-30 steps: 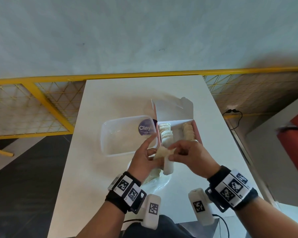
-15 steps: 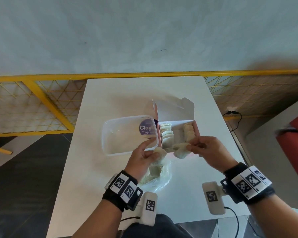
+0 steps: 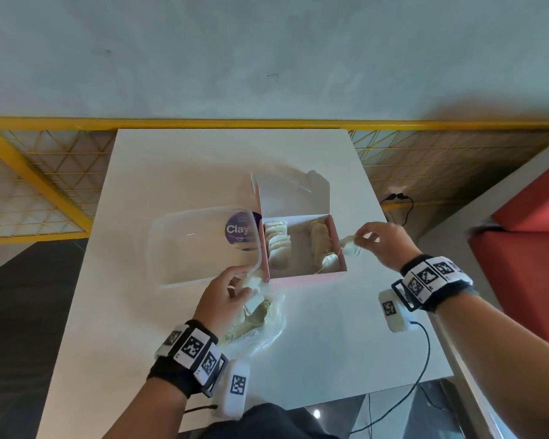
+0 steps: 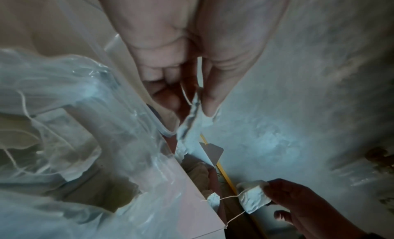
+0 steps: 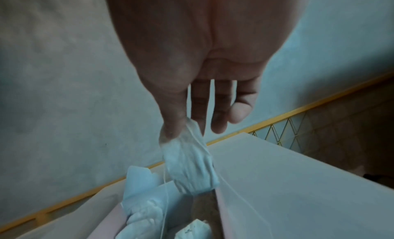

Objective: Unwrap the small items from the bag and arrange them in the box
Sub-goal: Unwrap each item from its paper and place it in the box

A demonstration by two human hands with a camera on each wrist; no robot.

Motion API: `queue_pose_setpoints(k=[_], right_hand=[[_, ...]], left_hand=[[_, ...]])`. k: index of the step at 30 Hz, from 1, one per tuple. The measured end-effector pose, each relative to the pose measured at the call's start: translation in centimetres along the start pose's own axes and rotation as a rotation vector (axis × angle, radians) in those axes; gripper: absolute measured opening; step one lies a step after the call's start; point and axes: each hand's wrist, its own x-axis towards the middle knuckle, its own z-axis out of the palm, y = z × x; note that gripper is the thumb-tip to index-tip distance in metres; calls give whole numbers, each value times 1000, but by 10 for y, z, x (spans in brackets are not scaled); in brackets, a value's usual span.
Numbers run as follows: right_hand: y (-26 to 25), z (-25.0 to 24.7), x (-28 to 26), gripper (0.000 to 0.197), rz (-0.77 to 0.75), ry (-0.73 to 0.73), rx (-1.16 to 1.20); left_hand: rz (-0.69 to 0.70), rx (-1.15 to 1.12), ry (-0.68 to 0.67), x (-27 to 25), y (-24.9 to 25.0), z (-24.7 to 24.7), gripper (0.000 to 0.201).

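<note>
An open pink box (image 3: 305, 279) on the white table holds two rows of pale tea bags (image 3: 276, 239). My right hand (image 3: 362, 239) pinches one tea bag (image 3: 349, 247) just over the box's right wall, and its string trails down into the box. In the right wrist view, thumb and forefinger pinch that tea bag (image 5: 189, 161) above the box (image 5: 108, 224). My left hand (image 3: 242, 288) pinches a torn white wrapper (image 3: 251, 284) at the box's near left corner, above a clear plastic bag (image 3: 262, 327) of wrapped items. In the left wrist view the wrapper (image 4: 192, 124) hangs from my fingertips.
A clear plastic tub (image 3: 200, 245) with a purple label lies left of the box, touching it. The box's lid flap (image 3: 293, 194) stands up at the back. A yellow railing (image 3: 267, 123) runs behind the table. A red seat (image 3: 526, 248) is at the right.
My hands have pulled apart. The right hand carried the tea bag right and back to the box's right wall. The left hand kept the wrapper and sank toward the plastic bag.
</note>
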Motion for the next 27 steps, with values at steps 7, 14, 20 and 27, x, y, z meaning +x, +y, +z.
queue_pose_setpoints(k=[7, 14, 20, 27], right_hand=[[-2, 19, 25, 11, -46, -266, 43], [1, 32, 49, 10, -46, -471, -117], [3, 43, 56, 22, -43, -504, -271], [12, 53, 47, 27, -68, -395, -176]], left_hand=[[31, 84, -50, 32, 13, 16, 14], [5, 95, -68, 46, 10, 27, 15], [8, 105, -61, 45, 3, 28, 15], [4, 113, -59, 48, 2, 27, 15]])
